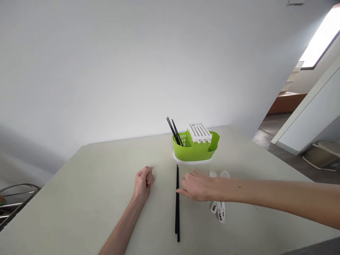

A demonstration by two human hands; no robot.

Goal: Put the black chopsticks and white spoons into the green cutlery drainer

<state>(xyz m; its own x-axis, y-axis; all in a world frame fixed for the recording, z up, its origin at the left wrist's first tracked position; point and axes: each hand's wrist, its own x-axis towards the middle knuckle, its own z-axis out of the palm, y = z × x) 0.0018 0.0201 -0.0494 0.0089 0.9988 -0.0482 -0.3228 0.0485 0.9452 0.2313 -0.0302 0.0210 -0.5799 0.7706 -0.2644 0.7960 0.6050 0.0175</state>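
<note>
The right hand (195, 185), half open, is over the bench (106, 198), beside black chopsticks (177, 202); white spoons (221, 212) are partly under its wrist. Beyond it, the green basket (193, 152) contains more chopsticks (174, 131) at its left. The left hand (144, 180) is closed.

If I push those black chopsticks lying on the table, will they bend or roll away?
The chopsticks look straight and smooth-sided, so they're probably stiff and won't bend. They're thin, so likely light. They might roll a bit on the flat table, though I can't tell if they're round or squared.
</note>
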